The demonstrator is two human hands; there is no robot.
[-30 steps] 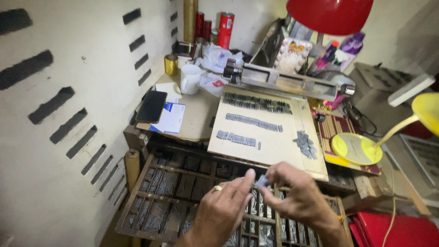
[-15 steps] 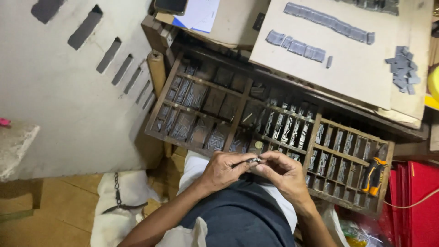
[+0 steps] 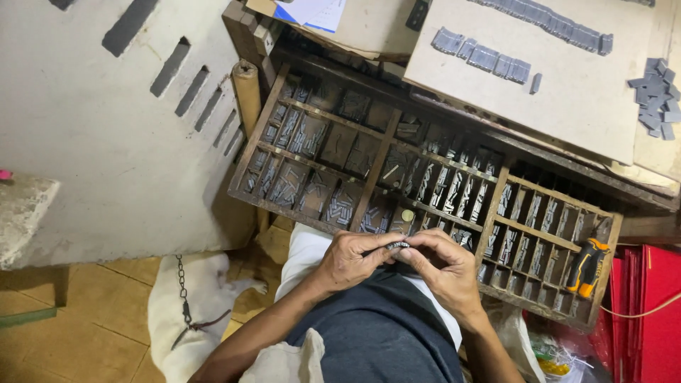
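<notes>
My left hand [image 3: 352,259] and my right hand [image 3: 443,268] meet over my lap, fingertips pinching a small row of grey metal type pieces [image 3: 397,245] between them. Both hands sit just in front of a wooden type case [image 3: 389,138], whose many small compartments hold grey metal sorts. A brass coin-like disc [image 3: 407,215] lies in a compartment right above my hands.
A pale board [image 3: 567,99] above the case carries rows of set type [image 3: 482,57] and a loose pile [image 3: 656,96] at right. An orange-black tool [image 3: 586,266] lies in the case's right end. A white dog [image 3: 188,312] with a chain lies on the floor at left.
The view has tilted down from the cluttered bench to my lap. My hands have come from above the case down to my lap, still pinching the type together.
</notes>
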